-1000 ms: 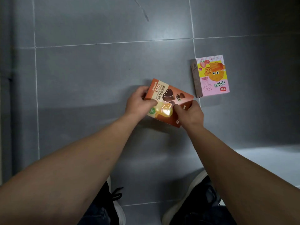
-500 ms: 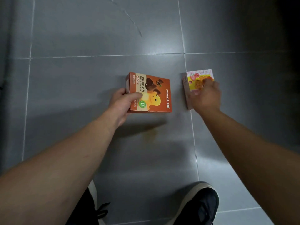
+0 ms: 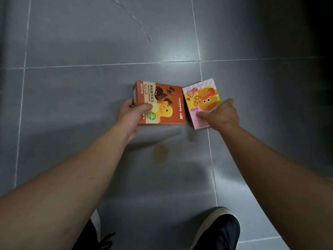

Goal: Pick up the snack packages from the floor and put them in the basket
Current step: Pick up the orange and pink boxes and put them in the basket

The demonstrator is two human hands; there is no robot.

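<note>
**Indoor tiled floor, room type unclear**

The view looks straight down on a floor (image 3: 90,105) of large grey tiles with thin pale grout lines (image 3: 111,64), the smooth, slightly glossy kind laid indoors. A pale scuff streak (image 3: 133,17) crosses the tile at 12 o'clock, and a faint yellowish stain (image 3: 161,153) sits near the centre. Dark shoes (image 3: 222,231) with pale soles stand on the tiles at 6 o'clock. The 2 o'clock corner falls into deep shadow. No furniture or walls show, so whether this is a home, shop or office cannot be told.
</note>
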